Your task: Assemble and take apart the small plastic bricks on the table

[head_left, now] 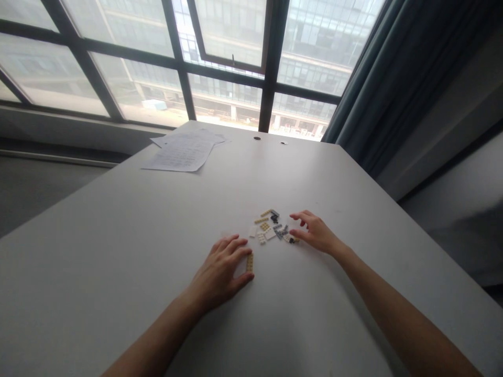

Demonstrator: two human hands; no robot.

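Note:
My left hand (225,267) rests low over the white table, its thumb and index finger at the two ends of a tan studded toy brick (250,262). Beyond it lies a loose pile of small toy bricks: tan strips (261,220), a square tan piece (264,226), white pieces (261,239), grey pieces (279,231) and a black piece (274,218). At the right edge of this pile hovers my right hand (312,231), thumb and fingers apart. Its thumb tip is close to a small tan and black piece; whether they touch I cannot tell.
The white table (157,225) reaches up to the window (223,99). Printed paper sheets (184,151) lie at its far left, and two round cable holes (257,138) sit near the far edge. A dark blue curtain (377,94) hangs at the right.

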